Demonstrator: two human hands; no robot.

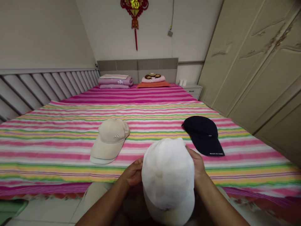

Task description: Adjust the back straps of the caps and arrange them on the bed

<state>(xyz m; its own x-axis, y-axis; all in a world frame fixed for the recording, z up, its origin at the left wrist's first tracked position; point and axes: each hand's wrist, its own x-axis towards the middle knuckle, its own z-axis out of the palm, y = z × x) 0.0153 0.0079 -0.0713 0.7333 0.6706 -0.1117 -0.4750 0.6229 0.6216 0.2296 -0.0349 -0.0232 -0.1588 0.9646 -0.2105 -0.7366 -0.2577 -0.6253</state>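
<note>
A white baseball cap is held up in front of me at the bed's near edge, its brim pointing down toward me. My left hand grips the cap's left side, with fingers closed at its edge. On the opposite side, my right hand holds the rim, its fingertips partly hidden behind the cap. To the left on the bed lies a beige baseball cap with a small logo, brim toward me. A dark navy baseball cap rests to the right, its brim angled to the near right.
The bed has a striped cover. Folded purple bedding and a pink and orange stack lie by the headboard. A metal rail runs along the left. At right stand a nightstand and a wardrobe.
</note>
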